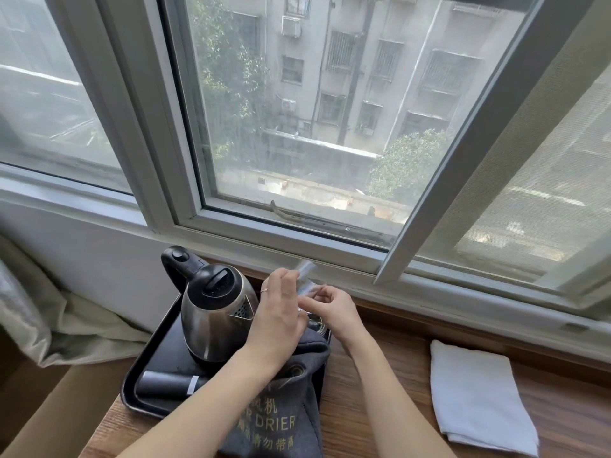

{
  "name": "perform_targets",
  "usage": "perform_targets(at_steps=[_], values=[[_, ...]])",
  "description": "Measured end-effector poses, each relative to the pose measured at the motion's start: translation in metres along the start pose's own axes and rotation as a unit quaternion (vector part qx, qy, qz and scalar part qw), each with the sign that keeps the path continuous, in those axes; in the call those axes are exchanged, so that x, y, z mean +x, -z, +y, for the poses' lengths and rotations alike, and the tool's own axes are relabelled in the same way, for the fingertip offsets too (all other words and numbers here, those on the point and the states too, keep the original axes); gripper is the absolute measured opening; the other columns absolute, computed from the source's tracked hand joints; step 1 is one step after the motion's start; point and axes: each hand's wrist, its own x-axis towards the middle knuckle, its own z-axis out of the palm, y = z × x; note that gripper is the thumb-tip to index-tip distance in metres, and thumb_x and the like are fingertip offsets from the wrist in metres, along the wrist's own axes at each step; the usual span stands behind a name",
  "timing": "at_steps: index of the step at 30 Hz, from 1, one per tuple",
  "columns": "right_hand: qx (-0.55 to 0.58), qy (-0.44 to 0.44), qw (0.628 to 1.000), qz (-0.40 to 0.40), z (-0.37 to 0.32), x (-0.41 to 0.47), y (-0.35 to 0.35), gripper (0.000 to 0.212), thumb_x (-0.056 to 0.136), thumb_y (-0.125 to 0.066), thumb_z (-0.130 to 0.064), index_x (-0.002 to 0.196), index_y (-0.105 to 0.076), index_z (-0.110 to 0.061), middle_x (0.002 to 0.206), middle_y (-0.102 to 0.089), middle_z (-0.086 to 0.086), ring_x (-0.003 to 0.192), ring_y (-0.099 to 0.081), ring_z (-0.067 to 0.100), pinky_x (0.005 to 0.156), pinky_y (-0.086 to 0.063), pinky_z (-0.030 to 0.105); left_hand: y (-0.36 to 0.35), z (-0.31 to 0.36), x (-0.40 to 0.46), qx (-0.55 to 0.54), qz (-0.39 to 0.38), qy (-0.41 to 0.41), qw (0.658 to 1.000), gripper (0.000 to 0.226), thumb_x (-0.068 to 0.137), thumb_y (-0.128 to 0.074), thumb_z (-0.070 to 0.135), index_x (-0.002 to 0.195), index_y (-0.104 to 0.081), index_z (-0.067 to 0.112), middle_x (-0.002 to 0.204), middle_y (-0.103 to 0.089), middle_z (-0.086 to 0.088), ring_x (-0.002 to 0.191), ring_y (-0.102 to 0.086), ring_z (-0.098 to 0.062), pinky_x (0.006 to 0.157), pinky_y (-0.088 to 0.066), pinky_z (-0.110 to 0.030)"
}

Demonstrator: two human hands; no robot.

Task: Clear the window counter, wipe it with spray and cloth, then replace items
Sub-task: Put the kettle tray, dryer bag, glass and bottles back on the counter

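Daylight comes through a grey-framed window (291, 133) with an open sash (489, 133); outside stand an apartment block (380, 61) and trees (231, 77). A curtain (29, 309) hangs at left.

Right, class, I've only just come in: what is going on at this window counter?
A person stands at a wooden counter under the window. Both hands, left hand and right hand, meet over the far corner of a black tray, handling something small and clear; what it is cannot be told. A kettle, a dark tube and a grey dryer bag sit on the tray. A folded white cloth lies untouched to the right.
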Motion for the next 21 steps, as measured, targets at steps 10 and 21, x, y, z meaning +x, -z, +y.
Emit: perform_targets(at_steps=[10,21], values=[[-0.112,0.036,0.993,0.019,-0.002,-0.006,0.01,0.087,0.063,-0.088,-0.049,0.139,-0.05,-0.028,0.126,-0.06,-0.014,0.122,-0.052,0.005,0.098,-0.04,0.025,0.043,0.005,0.051,0.129,-0.181,-0.007,0.975,0.067,0.075,-0.076,0.019,0.127,-0.035,0.017,0.113,-0.058,-0.003,0.108,-0.046,-0.027,0.089,-0.045,-0.038],[-0.312,0.109,0.944,0.003,0.009,-0.005,0.001,0.081,0.079,-0.082,-0.029,0.149,-0.043,-0.024,0.149,-0.046,-0.005,0.14,-0.037,0.014,0.115,-0.028,0.028,0.038,-0.001,0.067,0.254,-0.338,-0.028,0.906,0.054,0.07,-0.081,0.027,0.111,-0.046,0.015,0.112,-0.053,-0.005,0.106,-0.055,-0.028,0.085,-0.048,-0.037]])
